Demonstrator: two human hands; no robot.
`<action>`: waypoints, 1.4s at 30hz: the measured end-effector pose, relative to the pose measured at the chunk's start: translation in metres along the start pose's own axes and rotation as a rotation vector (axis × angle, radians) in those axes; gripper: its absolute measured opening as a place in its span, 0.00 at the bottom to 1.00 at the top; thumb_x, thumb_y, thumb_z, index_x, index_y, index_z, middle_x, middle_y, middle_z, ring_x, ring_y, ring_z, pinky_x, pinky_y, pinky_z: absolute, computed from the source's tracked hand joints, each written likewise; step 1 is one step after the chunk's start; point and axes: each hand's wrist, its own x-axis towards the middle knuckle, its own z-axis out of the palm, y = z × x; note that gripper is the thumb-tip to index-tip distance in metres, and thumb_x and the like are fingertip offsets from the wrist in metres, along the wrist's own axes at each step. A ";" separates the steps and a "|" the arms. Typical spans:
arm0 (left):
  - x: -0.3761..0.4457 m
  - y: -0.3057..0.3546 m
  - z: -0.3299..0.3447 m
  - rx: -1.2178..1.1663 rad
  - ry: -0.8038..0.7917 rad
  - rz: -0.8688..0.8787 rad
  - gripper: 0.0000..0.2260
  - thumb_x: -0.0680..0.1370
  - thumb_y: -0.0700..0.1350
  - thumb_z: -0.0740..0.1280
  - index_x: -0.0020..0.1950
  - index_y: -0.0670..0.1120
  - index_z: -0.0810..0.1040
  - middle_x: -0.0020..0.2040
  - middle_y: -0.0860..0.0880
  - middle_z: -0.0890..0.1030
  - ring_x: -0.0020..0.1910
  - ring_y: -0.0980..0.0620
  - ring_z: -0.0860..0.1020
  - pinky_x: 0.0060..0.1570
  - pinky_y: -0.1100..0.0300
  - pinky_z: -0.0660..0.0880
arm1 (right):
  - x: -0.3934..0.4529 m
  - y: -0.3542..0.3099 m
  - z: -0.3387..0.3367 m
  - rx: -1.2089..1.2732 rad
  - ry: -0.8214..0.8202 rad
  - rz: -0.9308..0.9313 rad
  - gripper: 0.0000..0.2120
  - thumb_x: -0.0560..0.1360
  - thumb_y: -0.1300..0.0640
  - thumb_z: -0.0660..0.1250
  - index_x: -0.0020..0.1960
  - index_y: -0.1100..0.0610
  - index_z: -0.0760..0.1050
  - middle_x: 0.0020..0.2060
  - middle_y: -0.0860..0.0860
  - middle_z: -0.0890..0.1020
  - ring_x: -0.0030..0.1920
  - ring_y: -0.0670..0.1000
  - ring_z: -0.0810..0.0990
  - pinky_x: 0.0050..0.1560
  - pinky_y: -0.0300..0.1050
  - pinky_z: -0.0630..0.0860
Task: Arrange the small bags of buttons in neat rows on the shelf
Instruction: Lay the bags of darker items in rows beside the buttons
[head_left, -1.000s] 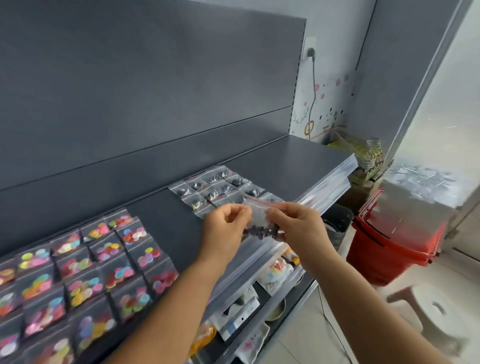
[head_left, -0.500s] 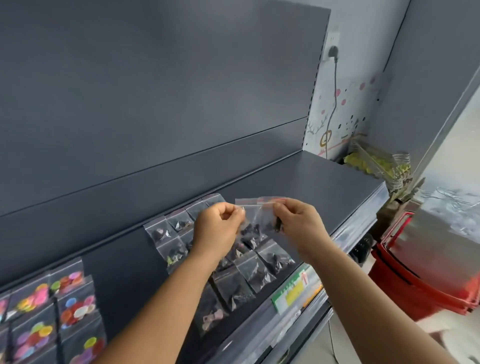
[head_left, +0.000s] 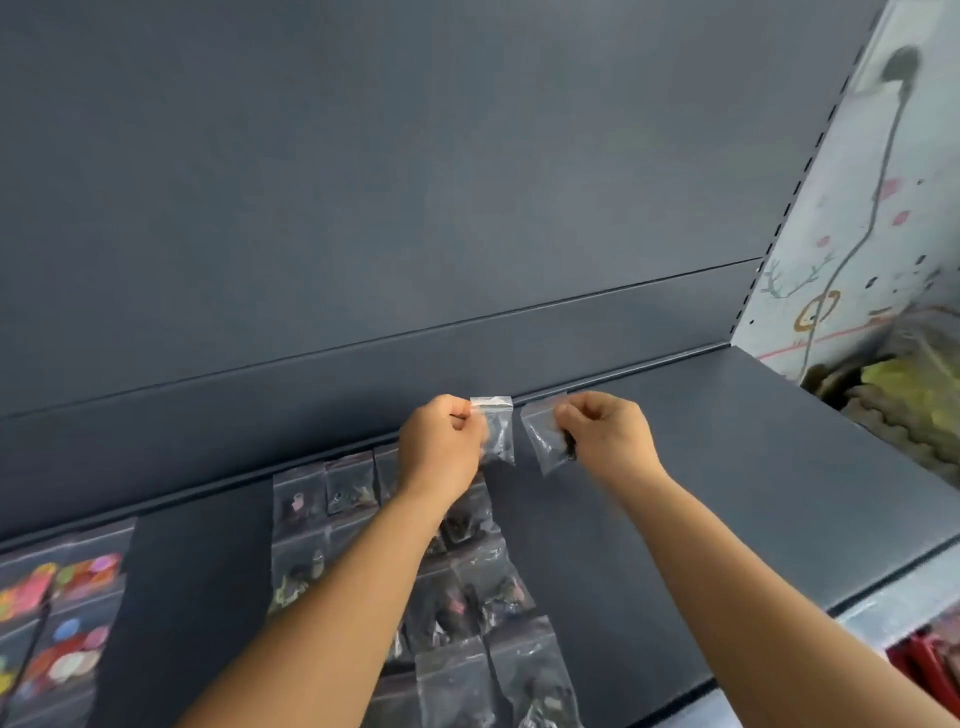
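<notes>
Two small button bags hang at frame centre above the shelf (head_left: 727, 467), one bag (head_left: 497, 431) pinched by your left hand (head_left: 441, 447), the other bag (head_left: 545, 436) by your right hand (head_left: 608, 436); release level, or slack film skews, overlapping the laid rows (head_left: 467, 571).

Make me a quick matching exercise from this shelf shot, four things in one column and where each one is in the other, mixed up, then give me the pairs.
Things:
1. bag in the left hand
2. bag in the right hand
3. colourful button bags
4. dark button bags

Places:
A. lying in rows on the shelf, below the hands
B. far left of the shelf
C. held upright near the back of the shelf
D. held tilted, right of the other held bag

Pairs: 1-C, 2-D, 3-B, 4-A
</notes>
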 end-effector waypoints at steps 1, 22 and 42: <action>0.003 0.001 0.007 0.014 0.011 -0.002 0.02 0.75 0.42 0.66 0.44 0.48 0.77 0.39 0.49 0.83 0.37 0.47 0.81 0.43 0.48 0.80 | 0.009 0.003 0.002 -0.022 -0.017 -0.003 0.09 0.72 0.60 0.63 0.35 0.60 0.78 0.25 0.49 0.75 0.27 0.49 0.70 0.32 0.40 0.69; -0.005 -0.005 0.032 0.787 -0.182 0.287 0.14 0.81 0.43 0.57 0.65 0.44 0.74 0.65 0.49 0.74 0.64 0.47 0.70 0.61 0.53 0.69 | 0.043 0.030 0.006 -0.555 -0.323 -0.511 0.10 0.76 0.59 0.61 0.53 0.52 0.79 0.56 0.48 0.78 0.59 0.56 0.73 0.55 0.49 0.72; -0.011 -0.002 0.045 0.903 -0.086 0.246 0.13 0.79 0.38 0.58 0.62 0.43 0.74 0.60 0.45 0.77 0.60 0.44 0.73 0.59 0.54 0.68 | 0.039 0.030 0.014 -0.572 -0.322 -0.530 0.08 0.76 0.58 0.61 0.48 0.53 0.80 0.51 0.47 0.77 0.52 0.53 0.71 0.47 0.45 0.72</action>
